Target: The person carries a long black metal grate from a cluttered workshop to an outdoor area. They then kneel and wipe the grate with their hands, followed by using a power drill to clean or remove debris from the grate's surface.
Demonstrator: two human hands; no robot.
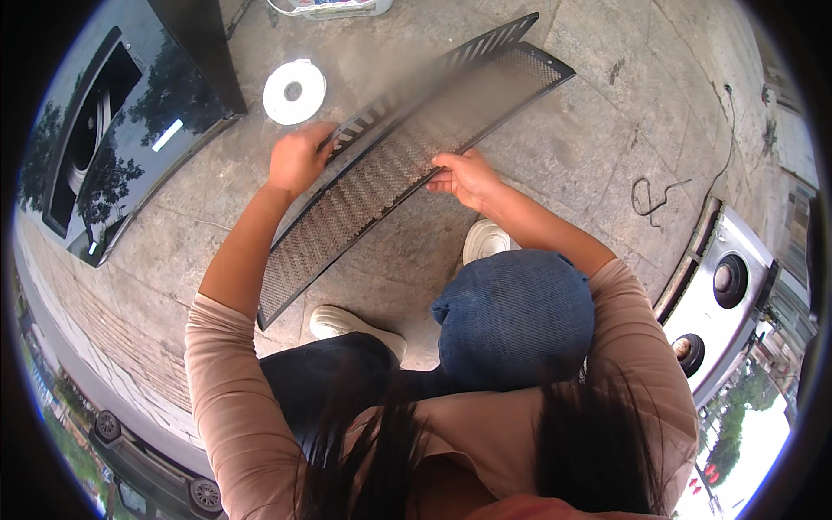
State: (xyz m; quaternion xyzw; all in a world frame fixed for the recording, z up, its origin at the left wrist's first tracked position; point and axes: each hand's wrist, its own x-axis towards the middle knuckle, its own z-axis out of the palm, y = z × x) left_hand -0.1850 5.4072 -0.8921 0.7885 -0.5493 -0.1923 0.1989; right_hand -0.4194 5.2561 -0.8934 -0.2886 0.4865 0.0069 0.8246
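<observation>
A long, dark metal panel (354, 201) with a perforated mesh face lies slantwise across the view, its far end up and to the right. Along its far side runs a slotted metal wall (354, 129). My left hand (299, 157) grips this slotted wall near the middle of the picture. With thumb on top and fingers beneath, my right hand (467, 177) holds the panel's near edge. A hazy blur covers part of the mesh and slots toward the far end. Just beyond my left hand rests a white round disc (305, 97) with a grey centre.
At left stands a glossy black appliance (175, 97) with a long opening. A plastic bucket (344, 8) sits at the top edge. On the stone floor at right lie a bent metal rod (643, 211) and a gas cooktop (705, 331). My shoes (351, 325) flank the panel's near side.
</observation>
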